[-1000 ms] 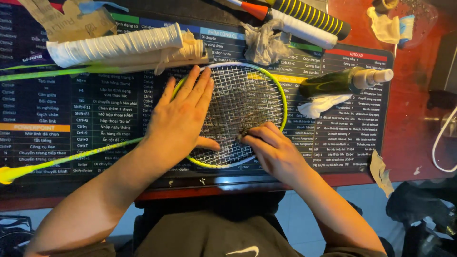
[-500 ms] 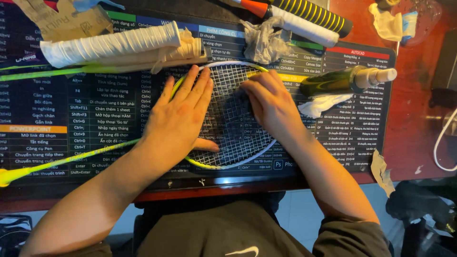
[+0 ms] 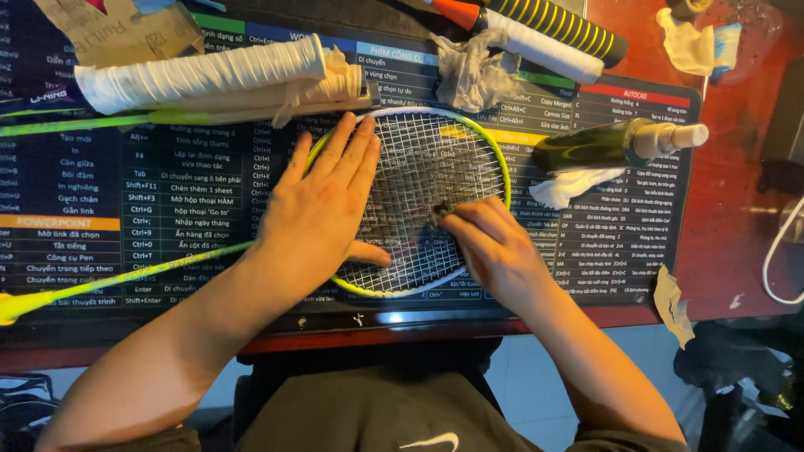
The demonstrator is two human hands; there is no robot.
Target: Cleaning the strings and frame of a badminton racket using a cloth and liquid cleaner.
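Dark mat (image 3: 100, 243) on red desk. Racket (image 3: 423, 167) lies at centre. Left hand (image 3: 322, 209) flat on strings, fingers spread. Right hand (image 3: 494, 243) at 4 o'clock of head, fingertips pinching small dark piece (image 3: 441, 209) on strings.

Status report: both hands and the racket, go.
Left hand flat on racket head, pinning it. Right hand fingers pinched on strings at centre. Green spray bottle just right of frame.

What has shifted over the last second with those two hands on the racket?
The right hand went up to the far part of the strings, then came back toward the person and now pinches something small and dark on the string bed. The left hand stayed flat on the racket head, pressing it to the printed mat. The racket, the green bottle and the white rolled grip did not move.
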